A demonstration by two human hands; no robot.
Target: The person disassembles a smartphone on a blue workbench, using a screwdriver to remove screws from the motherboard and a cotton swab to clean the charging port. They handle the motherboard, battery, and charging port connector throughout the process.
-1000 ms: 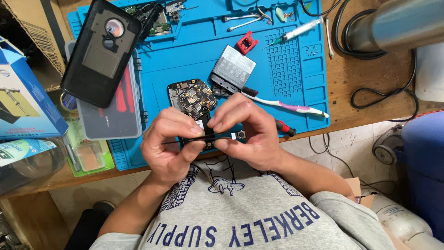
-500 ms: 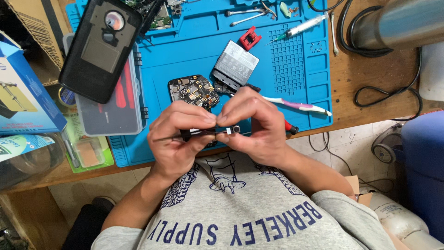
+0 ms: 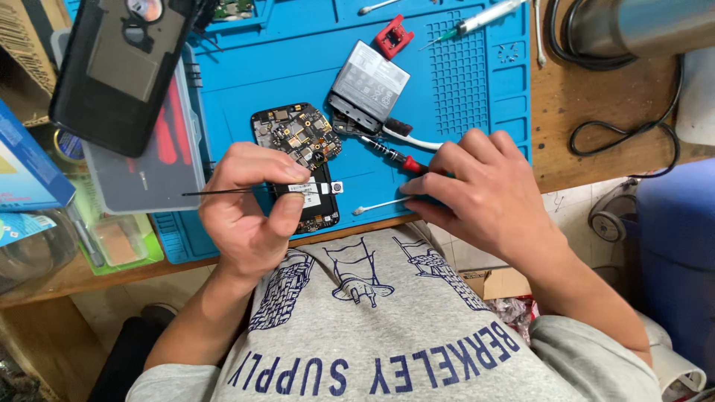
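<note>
One clear plastic case (image 3: 141, 175), red tools inside

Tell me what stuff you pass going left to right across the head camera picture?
Blue cardboard box → black phone back cover → left hand holding thin black tweezers → grey rectangular battery → right hand → shiny metal cylinder.

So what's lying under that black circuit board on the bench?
A blue work mat lies under the circuit board. Its lower end is partly covered by the left hand.
</note>
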